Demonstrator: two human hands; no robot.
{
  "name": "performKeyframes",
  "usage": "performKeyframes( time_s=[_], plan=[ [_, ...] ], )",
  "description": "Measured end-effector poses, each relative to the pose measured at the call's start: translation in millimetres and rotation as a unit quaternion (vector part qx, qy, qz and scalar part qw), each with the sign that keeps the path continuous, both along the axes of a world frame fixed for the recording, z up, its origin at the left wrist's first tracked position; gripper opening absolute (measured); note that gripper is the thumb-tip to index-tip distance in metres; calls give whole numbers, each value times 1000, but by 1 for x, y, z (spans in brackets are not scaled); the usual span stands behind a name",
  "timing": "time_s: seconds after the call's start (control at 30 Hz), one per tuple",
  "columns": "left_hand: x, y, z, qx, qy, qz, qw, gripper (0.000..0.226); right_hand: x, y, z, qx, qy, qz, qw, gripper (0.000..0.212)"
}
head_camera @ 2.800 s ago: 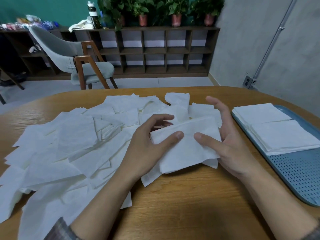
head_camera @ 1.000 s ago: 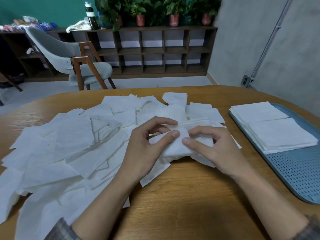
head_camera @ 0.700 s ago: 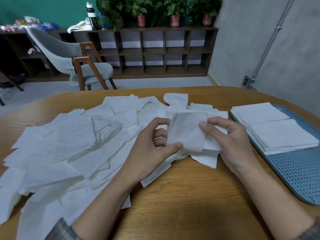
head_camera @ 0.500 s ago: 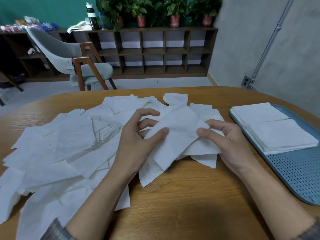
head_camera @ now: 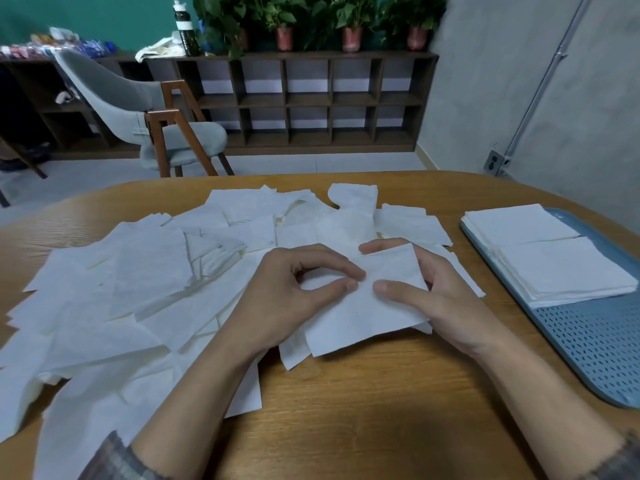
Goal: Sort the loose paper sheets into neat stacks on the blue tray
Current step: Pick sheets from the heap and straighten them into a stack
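A wide heap of loose white paper sheets (head_camera: 145, 292) covers the left and middle of the wooden table (head_camera: 363, 410). Both hands hold one white sheet (head_camera: 367, 313) low over the heap's right edge. My left hand (head_camera: 294, 296) pinches its left side between thumb and forefinger. My right hand (head_camera: 440, 292) grips its right side, thumb on top and fingers behind. The blue perforated tray (head_camera: 595, 344) lies at the right with two neat white stacks (head_camera: 554, 268), one behind (head_camera: 516, 223) and one in front, overlapping.
A grey chair with wooden legs (head_camera: 152, 119) stands beyond the table's far edge. A dark cubby shelf (head_camera: 304, 98) with potted plants lines the back wall. Bare wood shows between the heap and the tray, and along the near edge.
The hands have worked one sheet out of the heap, lifted and turned it, and now hold it spread lower and closer to the table's near side.
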State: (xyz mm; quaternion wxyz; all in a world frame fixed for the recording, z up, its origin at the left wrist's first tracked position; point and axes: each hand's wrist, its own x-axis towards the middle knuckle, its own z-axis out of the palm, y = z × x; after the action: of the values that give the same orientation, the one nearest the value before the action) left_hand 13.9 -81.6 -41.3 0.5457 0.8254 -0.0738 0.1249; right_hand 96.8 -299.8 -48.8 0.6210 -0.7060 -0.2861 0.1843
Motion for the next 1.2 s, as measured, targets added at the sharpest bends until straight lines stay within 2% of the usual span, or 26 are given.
performKeyframes(
  time_s=[0.13,0.2,0.3,0.37,0.47,0.53,0.6,0.73,0.8,0.87,0.97,1.07,1.2],
  plan=[
    [1,3,-1,19,-19,-5,1000,13,-2,1,2,-3,-3,0,1000,39],
    [1,3,-3,32,-34,-4,999,15,-3,3,2,-19,-35,-18,999,35],
    [3,0,-7,76,-89,68,991,28,-3,4,2,-16,-64,-44,997,46],
    [4,-2,-7,81,-84,127,985,40,-3,2,3,15,-55,-47,997,58],
    [4,-5,-4,-6,3,130,992,33,0,-1,4,97,-9,-43,994,72],
    [5,-5,-5,-84,18,122,989,20,1,-1,4,87,-15,-70,994,71],
    [6,-5,-8,-95,-1,140,986,17,2,-1,4,62,-16,-74,995,63],
    [7,-7,-11,-44,-46,184,981,24,4,-5,2,-7,-90,-33,995,22],
    [7,-9,-13,-20,-63,187,980,35,6,-4,0,-13,-103,-85,991,27],
    [9,-8,-19,52,-85,189,977,42,8,-4,-1,-8,-131,-168,977,33],
    [9,-6,-26,164,-65,134,975,32,14,-6,-5,10,-132,-247,960,35],
    [8,-9,-32,261,2,55,964,29,17,-8,-7,7,-138,-264,955,35],
    [9,-14,-37,287,-12,40,957,20,17,-7,-10,6,-145,-258,955,34]
  ],
)
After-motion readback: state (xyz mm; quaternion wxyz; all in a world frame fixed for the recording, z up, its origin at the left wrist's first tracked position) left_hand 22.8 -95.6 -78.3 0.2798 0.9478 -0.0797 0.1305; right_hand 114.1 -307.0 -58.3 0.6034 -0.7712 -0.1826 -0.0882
